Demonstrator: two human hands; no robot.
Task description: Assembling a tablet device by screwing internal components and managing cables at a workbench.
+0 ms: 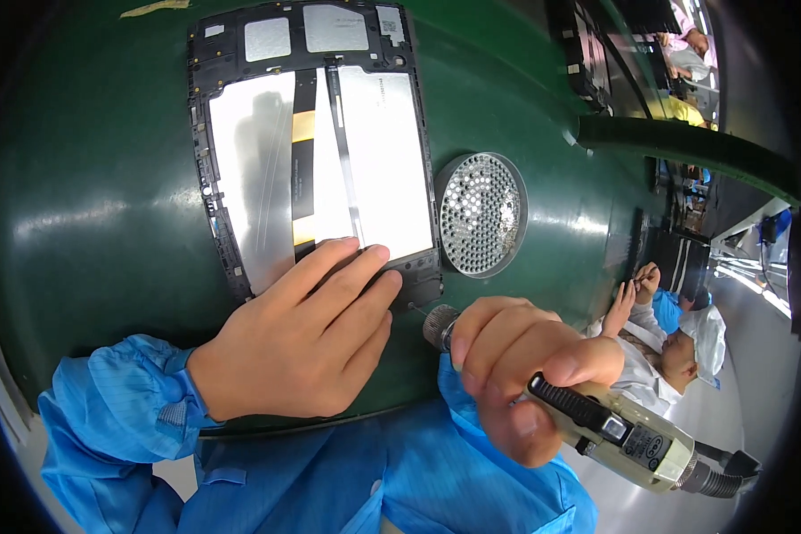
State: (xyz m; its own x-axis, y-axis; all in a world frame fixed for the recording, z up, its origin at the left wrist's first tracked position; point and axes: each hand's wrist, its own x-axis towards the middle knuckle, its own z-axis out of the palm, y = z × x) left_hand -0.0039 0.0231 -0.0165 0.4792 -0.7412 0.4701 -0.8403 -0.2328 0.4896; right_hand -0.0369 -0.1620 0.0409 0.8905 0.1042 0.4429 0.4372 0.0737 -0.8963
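Observation:
An opened tablet (392, 169) lies on the green work surface, its silver battery packs, ribbon cables and black frame exposed. My left hand (303, 338) rests flat over its lower edge, fingers stretched out across the lower end of the batteries. Wrapped in my right hand (525, 365) is a cream-coloured electric screwdriver (618, 436) with a black lever and a cable at its rear. Its knurled metal nose (438, 327) points at the tablet's lower right corner. The thin bit reaches that corner; whether it sits in a screw is too small to tell.
A round metal dish (482, 215) with a perforated screw plate stands just right of the tablet. A yellowish strip (155, 8) lies at the far left. Beyond a dark green rail (685, 147), a co-worker in white (654, 365) sits on the right.

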